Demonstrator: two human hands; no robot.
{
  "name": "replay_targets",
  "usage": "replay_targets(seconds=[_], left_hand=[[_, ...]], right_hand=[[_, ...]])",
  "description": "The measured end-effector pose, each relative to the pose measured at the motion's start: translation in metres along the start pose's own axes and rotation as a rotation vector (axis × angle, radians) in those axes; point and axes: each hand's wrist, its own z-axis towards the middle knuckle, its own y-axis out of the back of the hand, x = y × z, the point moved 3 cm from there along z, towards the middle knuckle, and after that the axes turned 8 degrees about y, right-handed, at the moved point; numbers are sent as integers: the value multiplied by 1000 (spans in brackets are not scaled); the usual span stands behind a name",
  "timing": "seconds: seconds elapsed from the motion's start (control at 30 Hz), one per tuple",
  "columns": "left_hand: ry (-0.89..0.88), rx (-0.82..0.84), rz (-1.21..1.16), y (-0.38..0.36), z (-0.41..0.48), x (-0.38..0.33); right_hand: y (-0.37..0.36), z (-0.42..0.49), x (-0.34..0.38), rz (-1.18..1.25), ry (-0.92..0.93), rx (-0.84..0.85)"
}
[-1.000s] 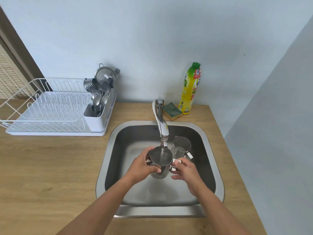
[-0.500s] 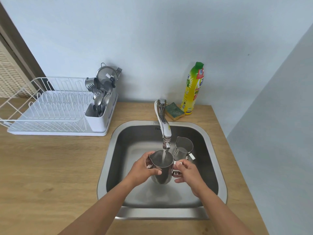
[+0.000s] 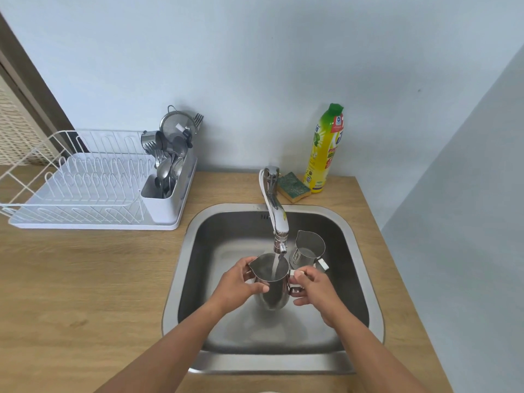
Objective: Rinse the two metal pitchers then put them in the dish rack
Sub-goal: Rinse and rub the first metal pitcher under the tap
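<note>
A pale blue wall stands behind the wooden tabletop (image 3: 85, 279), with the steel sink (image 3: 181, 265) set into it right below me. Over the last second almost nothing has shifted. The pitcher (image 3: 272, 293) stays upright under the tap (image 3: 279, 219), lifted clear of the sink floor, and the water (image 3: 275, 265) keeps running straight into its mouth. My hands have not changed their hold. My left hand (image 3: 238, 282) wraps around the body, thumb across the front. My right hand (image 3: 314, 287) pinches the handle on the side, thumb on top and fingers curled beneath.

I read that steadiness as the fill part of the rinse still going on. How high the water has risen inside I cannot tell from here. I judge the next step to be swirling and tipping it out into the sink.

The second pitcher (image 3: 309, 248) stands upright on the sink floor just behind and to the right of the tap's spout, untouched, so it has yet to have its turn. The rack (image 3: 85, 188) sits well off to the left on the tabletop, its plate slots bare and its cutlery holder full. Neither pitcher is there yet, so I judge the task to be in its early half.
</note>
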Motion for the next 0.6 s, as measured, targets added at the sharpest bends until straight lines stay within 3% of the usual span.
replay_targets(seconds=[0.37, 0.6], left_hand=[[20, 33, 24, 4, 6, -5], [165, 60, -133, 0, 6, -10]], right_hand=[[-8, 6, -1, 0, -52, 14], [-11, 14, 4, -199, -99, 11]])
